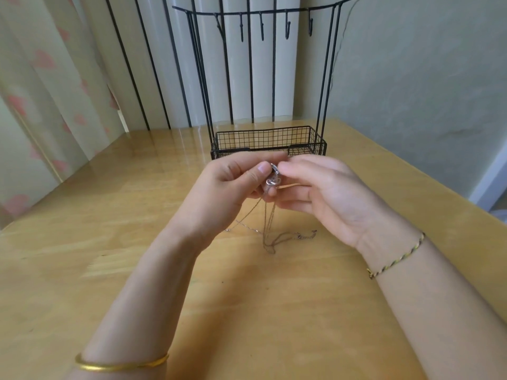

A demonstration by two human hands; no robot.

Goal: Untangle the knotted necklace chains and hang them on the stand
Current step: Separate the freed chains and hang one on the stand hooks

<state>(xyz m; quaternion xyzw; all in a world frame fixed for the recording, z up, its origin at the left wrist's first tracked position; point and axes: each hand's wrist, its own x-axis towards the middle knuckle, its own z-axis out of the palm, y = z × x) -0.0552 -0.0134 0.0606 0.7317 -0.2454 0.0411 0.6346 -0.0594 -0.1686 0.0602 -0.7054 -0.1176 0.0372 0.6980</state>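
Left hand [219, 185], right hand [329, 193]: fingers pinch the tangled pendants [273, 175]. Tease loops loose slowly, no tugging; chains [266, 223] trail onto table [137, 242].

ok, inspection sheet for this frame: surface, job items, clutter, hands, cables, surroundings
surface: glossy wooden table.
job's things: necklace chains hang tangled from the hands, ends trailing on the table; silver pendants at the top of the tangle; black wire stand upright behind, its hooks bare.
clutter: nothing seen.
grippers: left hand and right hand both pinch the pendants; gold bangle on the left arm, braided cord bracelet on the right wrist.
cables: thin dark line on the wall by the stand's right post; cannot tell what it is.
surroundings: pink-patterned curtain left, window bars behind, plain wall right.
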